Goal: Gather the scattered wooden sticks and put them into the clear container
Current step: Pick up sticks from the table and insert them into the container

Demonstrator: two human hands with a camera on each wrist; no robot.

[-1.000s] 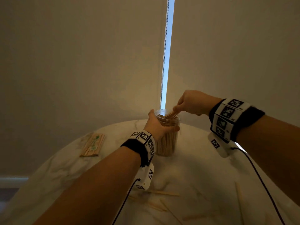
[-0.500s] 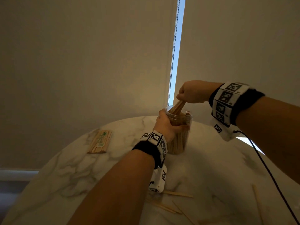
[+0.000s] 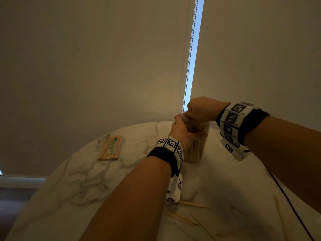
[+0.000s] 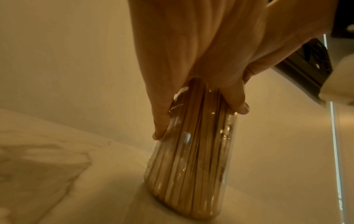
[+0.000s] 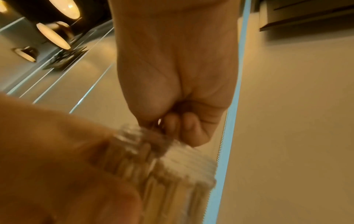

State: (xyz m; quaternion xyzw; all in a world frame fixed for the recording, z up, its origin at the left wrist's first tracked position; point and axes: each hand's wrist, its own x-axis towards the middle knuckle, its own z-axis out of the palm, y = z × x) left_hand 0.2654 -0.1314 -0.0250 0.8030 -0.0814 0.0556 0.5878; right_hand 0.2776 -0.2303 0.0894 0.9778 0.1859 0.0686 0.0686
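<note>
The clear container [image 3: 195, 150] stands on the marble table [image 3: 104, 180], packed with upright wooden sticks [image 4: 187, 174]. My left hand [image 3: 184, 127] grips its upper part, thumb on one side and fingers on the other [image 4: 201, 121]. My right hand [image 3: 196, 110] sits right on the container's mouth with its fingers curled. In the blurred right wrist view the right hand [image 5: 178, 128] pinches brown stick ends that reach down past the rim [image 5: 130, 136]. Several loose sticks [image 3: 194, 204] lie on the near table, and one more stick [image 3: 279, 216] lies at the near right.
A wrapped flat bundle of sticks [image 3: 111, 147] lies at the table's far left. A black cable [image 3: 286, 197] runs from my right wrist across the table's right side. Behind the table hang roller blinds with a bead chain [image 3: 190, 54] in a bright gap.
My right hand has dropped from above the container down onto its mouth, pushing the sticks in until they no longer stick out. My left hand keeps its grip on the container.
</note>
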